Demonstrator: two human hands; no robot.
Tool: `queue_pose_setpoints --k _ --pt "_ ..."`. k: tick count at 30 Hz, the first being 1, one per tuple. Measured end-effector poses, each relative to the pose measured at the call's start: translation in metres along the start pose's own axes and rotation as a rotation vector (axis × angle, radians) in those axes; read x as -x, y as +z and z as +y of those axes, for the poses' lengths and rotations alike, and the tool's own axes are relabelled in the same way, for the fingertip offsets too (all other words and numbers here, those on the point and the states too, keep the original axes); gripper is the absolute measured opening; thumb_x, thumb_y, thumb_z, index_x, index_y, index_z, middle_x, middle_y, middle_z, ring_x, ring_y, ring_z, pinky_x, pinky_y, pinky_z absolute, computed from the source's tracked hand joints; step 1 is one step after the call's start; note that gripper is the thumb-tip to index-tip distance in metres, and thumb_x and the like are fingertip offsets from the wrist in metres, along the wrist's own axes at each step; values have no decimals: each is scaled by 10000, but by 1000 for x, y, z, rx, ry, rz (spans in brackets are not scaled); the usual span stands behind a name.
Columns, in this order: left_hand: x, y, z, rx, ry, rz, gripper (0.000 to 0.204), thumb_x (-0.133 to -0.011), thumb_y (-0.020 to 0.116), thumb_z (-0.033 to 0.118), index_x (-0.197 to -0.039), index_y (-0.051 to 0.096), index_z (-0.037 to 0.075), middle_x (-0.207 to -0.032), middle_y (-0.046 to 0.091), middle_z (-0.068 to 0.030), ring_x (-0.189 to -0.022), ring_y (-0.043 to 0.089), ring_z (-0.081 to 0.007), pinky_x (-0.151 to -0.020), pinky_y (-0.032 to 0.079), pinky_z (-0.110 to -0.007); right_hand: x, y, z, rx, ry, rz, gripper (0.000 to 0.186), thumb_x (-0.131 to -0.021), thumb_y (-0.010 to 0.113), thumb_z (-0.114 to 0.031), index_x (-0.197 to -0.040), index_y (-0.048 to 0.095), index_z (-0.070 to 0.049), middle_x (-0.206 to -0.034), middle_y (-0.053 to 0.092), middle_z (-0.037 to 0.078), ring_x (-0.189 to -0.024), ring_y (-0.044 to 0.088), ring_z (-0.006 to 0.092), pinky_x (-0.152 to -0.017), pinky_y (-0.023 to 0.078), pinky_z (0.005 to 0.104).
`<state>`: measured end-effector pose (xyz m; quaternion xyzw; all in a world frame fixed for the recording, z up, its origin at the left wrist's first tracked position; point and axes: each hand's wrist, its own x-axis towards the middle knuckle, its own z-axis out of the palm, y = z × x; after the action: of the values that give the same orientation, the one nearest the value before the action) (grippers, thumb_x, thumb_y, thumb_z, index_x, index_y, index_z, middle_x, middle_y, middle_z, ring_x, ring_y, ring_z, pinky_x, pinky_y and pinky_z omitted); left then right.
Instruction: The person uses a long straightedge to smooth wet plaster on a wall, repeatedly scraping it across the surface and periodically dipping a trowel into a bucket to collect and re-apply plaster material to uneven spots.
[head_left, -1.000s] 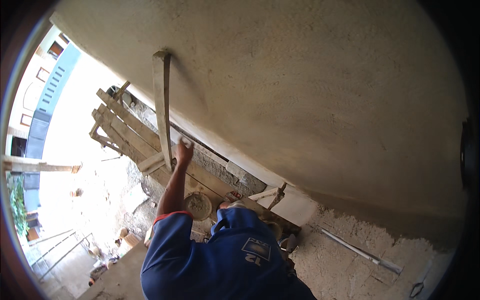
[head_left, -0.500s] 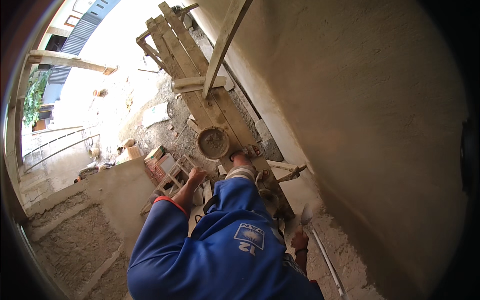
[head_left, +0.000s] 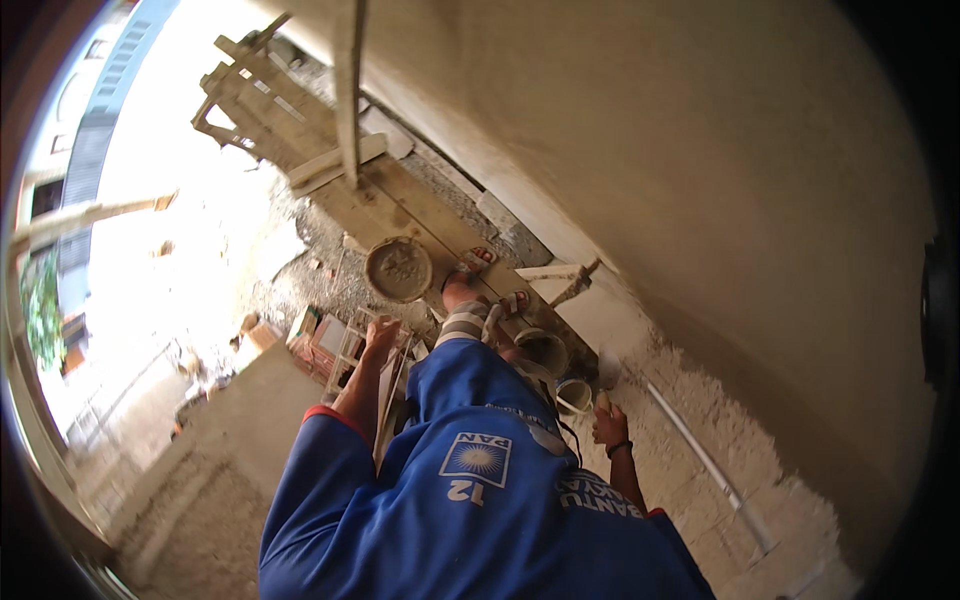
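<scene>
I look down my blue shirt at my feet on a wooden scaffold plank [head_left: 400,205] beside a plastered wall [head_left: 680,150]. My left hand [head_left: 380,335] hangs by my side with loose fingers, holding nothing, close to a thin wooden slat [head_left: 385,400]. My right hand [head_left: 608,425] is low on the wall side, closed round a small pale tool [head_left: 602,372] that looks like a trowel. A round pan of mortar [head_left: 398,268] sits on the plank ahead of my foot [head_left: 462,290]. Two small buckets [head_left: 545,352] stand by my right leg.
A long wooden straightedge [head_left: 348,90] leans against the wall above the plank. A stack of bricks [head_left: 330,345] and rubble lie below on the left. A white pipe [head_left: 700,455] runs along the wall's foot. A low plastered wall [head_left: 230,440] stands at lower left.
My left hand has come off the long straightedge on the wall and dropped to my side. The view has tilted down to the plank, pan and buckets.
</scene>
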<state>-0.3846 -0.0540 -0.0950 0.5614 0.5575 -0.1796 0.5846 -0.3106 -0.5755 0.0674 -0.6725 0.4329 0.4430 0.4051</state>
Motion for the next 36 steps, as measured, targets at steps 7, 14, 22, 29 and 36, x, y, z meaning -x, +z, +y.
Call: queue_pose_setpoints --k 7,14,22,29,36 --pt "-31 7 95 -232 11 -281 556 -756 610 375 -1192 405 97 -1034 541 -144 -762 590 -225 -546 430 -311 19 34 50 -295 -6 41 203 -801 563 -218 -851 470 -44 -530 409 24 -411 384 122 -381 324 310" --pt "-65 22 196 -455 69 -350 585 -744 631 302 -1216 380 63 -900 569 -152 -591 591 -218 -387 380 -243 47 108 85 -488 188 114 309 -827 540 -153 -557 443 -38 -491 436 64 -407 431 159 -398 348 342" --pt "-90 106 282 -899 214 -431 374 -808 545 297 -1128 465 120 -903 579 -94 -558 588 -226 -365 366 -268 76 224 147 -939 382 32 269 -840 533 -134 -611 495 1 -525 480 89 -454 469 181 -421 371 338" --pt "-9 246 275 -1191 351 -595 420 -804 540 285 -1169 442 102 -922 591 -92 -621 598 -190 -413 360 -252 77 289 192 -1174 372 134 249 -797 577 -186 -771 518 55 -568 519 111 -441 511 205 -388 401 345" --pt "83 368 218 -1382 488 -803 419 -821 522 281 -1185 428 95 -988 598 -109 -743 618 -229 -536 378 -309 66 323 226 -1320 371 121 257 -776 595 -201 -757 525 45 -577 529 117 -444 531 209 -385 412 342"
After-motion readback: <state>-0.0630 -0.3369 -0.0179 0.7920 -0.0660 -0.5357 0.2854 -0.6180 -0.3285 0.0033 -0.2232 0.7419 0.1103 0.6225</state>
